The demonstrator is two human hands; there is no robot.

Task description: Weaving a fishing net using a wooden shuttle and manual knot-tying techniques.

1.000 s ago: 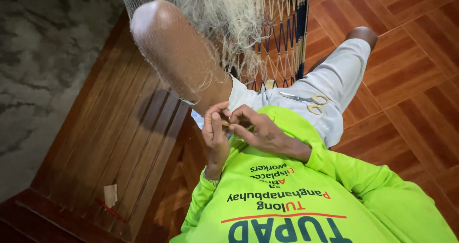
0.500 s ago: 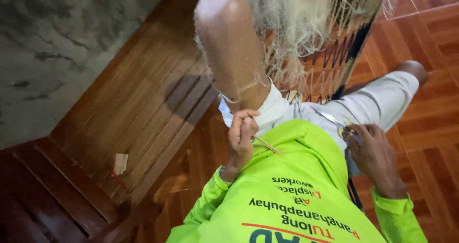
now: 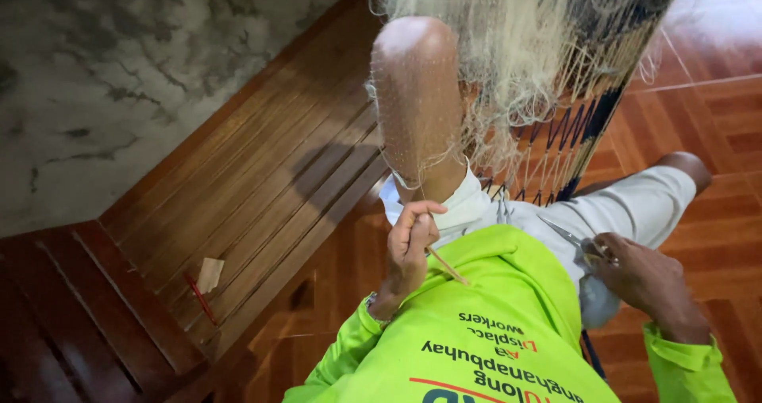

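Observation:
My left hand (image 3: 410,244) is closed around a thin tan netting needle (image 3: 447,266) and pinches a strand of the pale fishing net (image 3: 508,62) just below my raised knee (image 3: 415,78). The net hangs from above and drapes over that knee. My right hand (image 3: 639,274) rests on my right thigh and grips a pair of metal scissors (image 3: 573,238), blades pointing left. I wear a bright green long-sleeved shirt (image 3: 492,331) and white shorts.
A slatted wooden bench (image 3: 262,189) runs along a mottled grey wall (image 3: 103,78) at the left. A red pencil (image 3: 198,298) and a small tan scrap (image 3: 209,274) lie on it. Red-brown tiled floor (image 3: 714,125) lies at the right. A dark corded frame (image 3: 579,133) hangs behind the net.
My hands were together at the net a second ago. The right hand has since moved off to the right thigh and picked up the scissors. The left stays by the knee.

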